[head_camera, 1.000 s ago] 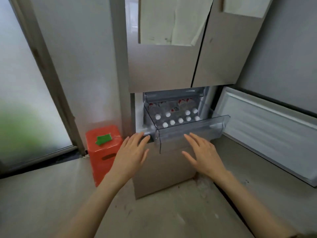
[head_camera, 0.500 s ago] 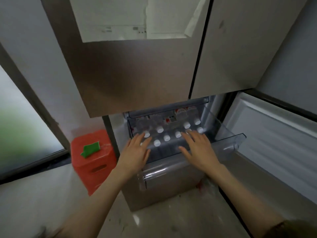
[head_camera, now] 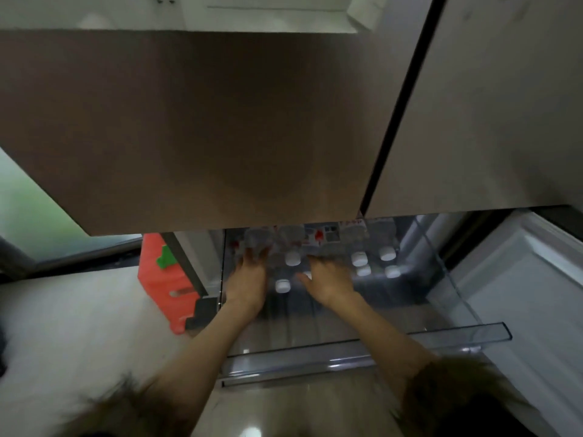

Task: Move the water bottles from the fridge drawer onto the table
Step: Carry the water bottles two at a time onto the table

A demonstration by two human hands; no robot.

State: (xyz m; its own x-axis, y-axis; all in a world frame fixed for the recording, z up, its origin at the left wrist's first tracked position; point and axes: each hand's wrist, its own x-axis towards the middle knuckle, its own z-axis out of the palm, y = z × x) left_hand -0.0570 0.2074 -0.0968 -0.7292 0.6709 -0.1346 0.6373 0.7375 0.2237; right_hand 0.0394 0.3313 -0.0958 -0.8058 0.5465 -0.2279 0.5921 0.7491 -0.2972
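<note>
The left hand (head_camera: pixel 249 275) curls its fingers (head_camera: pixel 256 254) round the top of a water bottle (head_camera: pixel 259 239) at the drawer's back left, while the right hand (head_camera: pixel 329 279) lies among the bottles (head_camera: pixel 359 258), its fingers too blurred to tell whether they grip. The white-capped bottles stand upright along the back of the clear fridge drawer (head_camera: pixel 457 337), pulled out beneath the fridge doors (head_camera: pixel 202 121). An orange bin (head_camera: pixel 157 288) stands on the floor just left of the fridge.

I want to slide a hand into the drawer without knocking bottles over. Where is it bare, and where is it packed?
The front of the drawer is bare, between its clear front wall and the nearest white caps. The back is crowded: water bottles stand close together under the fridge door, with the left hand and right hand already in among them.
</note>
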